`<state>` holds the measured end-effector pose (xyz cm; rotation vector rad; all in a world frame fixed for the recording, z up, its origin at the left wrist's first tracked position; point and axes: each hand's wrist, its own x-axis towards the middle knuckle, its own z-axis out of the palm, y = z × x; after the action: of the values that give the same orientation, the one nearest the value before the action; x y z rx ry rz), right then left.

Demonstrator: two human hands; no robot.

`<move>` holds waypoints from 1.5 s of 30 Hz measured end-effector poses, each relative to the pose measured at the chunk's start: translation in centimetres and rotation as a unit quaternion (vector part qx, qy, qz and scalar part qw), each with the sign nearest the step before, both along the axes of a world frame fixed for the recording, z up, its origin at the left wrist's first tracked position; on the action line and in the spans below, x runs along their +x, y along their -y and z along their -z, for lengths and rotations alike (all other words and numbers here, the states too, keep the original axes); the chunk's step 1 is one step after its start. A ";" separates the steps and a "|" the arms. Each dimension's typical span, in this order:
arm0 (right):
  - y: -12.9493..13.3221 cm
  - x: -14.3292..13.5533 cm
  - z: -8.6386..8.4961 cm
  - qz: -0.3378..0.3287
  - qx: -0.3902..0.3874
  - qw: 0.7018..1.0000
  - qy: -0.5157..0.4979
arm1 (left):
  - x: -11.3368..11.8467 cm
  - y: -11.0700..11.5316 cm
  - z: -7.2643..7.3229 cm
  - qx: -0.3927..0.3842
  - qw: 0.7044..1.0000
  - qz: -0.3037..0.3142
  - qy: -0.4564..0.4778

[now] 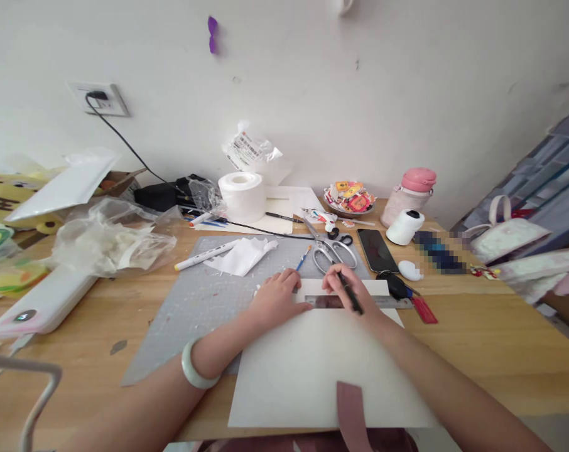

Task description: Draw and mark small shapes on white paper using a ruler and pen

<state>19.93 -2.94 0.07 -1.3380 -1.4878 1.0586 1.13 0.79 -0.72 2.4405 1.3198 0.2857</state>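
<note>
A large white sheet of paper (294, 370) lies over the front of a grey cutting mat (171, 333). Across its upper part runs a metal ruler (383, 302). My left hand (276, 294) rests palm down at the ruler's left end, thumb stretched along its edge and fingers lying on the paper. Closed in a writing grip, my right hand (360, 295) holds a black pen (349, 294) over the ruler; its tip is hidden behind the fingers. Just beyond the hands lie silver scissors (331, 251) and a blue pencil (304, 258).
A phone (377, 250), thread spool (406, 227), keys (397, 287) and pink bottle (409, 194) stand or lie to the right. Behind are a white roll (242, 196) and a bowl of wrapped sweets (349, 199). Plastic bags (115, 238) and a white device (44, 304) occupy the left.
</note>
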 end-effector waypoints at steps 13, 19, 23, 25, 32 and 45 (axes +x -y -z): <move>-1.1 -1.0 0.3 0.045 -0.115 0.988 -0.094 | -0.1 -0.1 -0.2 0.002 1.000 0.012 -0.006; -0.9 -0.8 0.5 -0.008 -0.100 0.994 -0.041 | -0.2 -0.1 -0.4 -0.001 1.000 0.021 0.003; -0.9 -0.6 0.6 -0.019 -0.103 0.994 -0.027 | -0.1 0.0 -0.7 -0.009 1.000 0.022 0.003; -0.9 -0.6 0.6 -0.020 -0.104 0.994 -0.022 | -0.1 0.0 -0.8 -0.012 1.000 0.019 0.001; -0.8 -0.7 0.3 -0.029 -0.101 0.994 0.000 | 0.0 0.0 -0.8 -0.010 1.000 0.021 0.005; -0.9 -0.7 0.9 -0.032 -0.082 0.996 0.012 | 0.0 0.0 -1.0 -0.017 1.000 0.014 0.001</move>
<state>19.20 -2.03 -0.81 -1.4278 -1.4973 1.2320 1.15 0.79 0.26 2.4273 1.2773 0.2570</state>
